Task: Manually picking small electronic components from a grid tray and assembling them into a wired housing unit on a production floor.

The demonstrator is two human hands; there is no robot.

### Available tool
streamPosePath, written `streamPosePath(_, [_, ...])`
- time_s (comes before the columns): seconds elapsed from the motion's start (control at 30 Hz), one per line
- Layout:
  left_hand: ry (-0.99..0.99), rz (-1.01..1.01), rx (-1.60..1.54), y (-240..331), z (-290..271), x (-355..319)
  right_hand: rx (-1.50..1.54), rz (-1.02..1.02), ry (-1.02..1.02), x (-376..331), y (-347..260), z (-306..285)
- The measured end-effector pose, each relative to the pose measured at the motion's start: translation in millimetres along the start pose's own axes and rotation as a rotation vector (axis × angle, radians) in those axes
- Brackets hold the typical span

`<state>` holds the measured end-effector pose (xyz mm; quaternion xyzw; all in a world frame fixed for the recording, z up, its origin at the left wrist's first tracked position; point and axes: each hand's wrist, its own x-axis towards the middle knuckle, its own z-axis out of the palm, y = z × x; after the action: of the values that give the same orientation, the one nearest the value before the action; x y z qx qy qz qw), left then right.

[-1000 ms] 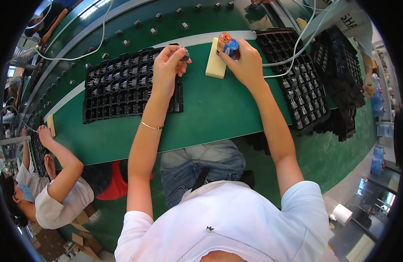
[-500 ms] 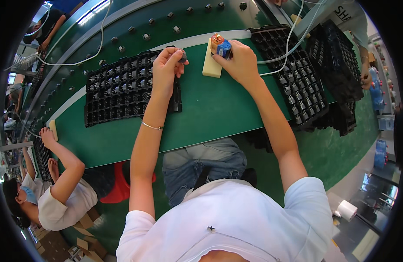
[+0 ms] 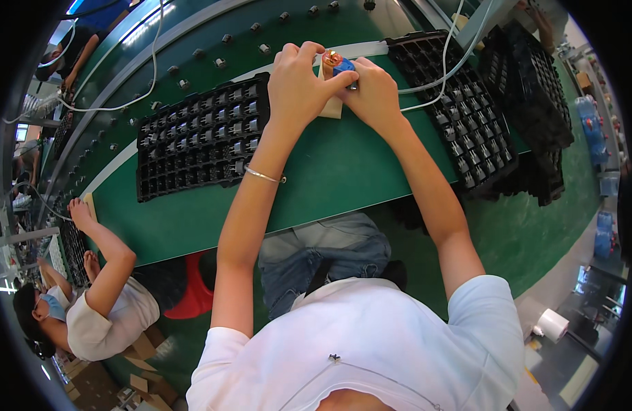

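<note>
Both my hands meet at the far edge of the green bench around a small blue part with a copper-coloured top (image 3: 335,61). My right hand (image 3: 372,94) grips it from the right side. From the left, my left hand (image 3: 295,85) reaches round it, with the thumb across the blue side and the fingers bent beyond. Whether a small dark piece is still in the left fingers is hidden. Under the hands, a cream block (image 3: 333,109) shows partly. Left of my left wrist lies a black compartment tray (image 3: 192,183) with small metal-and-black parts in its rows.
Another filled black tray (image 3: 470,137) slants at the right, beside stacked black trays (image 3: 532,103). White cables (image 3: 436,96) cross near my right hand. Small parts (image 3: 264,48) stand spaced along the green strip (image 3: 295,34) beyond. A co-worker (image 3: 110,301) sits at the left.
My left hand, which was pinching a small dark piece apart from the right, has moved right to the blue and copper-coloured part. My right hand has shifted slightly left.
</note>
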<state>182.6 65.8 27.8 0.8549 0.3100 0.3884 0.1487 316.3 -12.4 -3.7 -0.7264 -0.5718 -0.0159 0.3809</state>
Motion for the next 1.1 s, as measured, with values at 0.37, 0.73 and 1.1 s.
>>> streamPosePath(0.37, [-0.053,-0.088,0.032,-3,13,1,-0.058,0.052,-0.023,0,3,-1])
streamPosePath(0.73, [-0.006,-0.07,0.017,-1,14,-1,0.039,0.003,0.067,-3,3,4])
streamPosePath(1.1, [-0.05,-0.117,0.001,-6,13,6,0.004,-0.013,0.07,2,10,15])
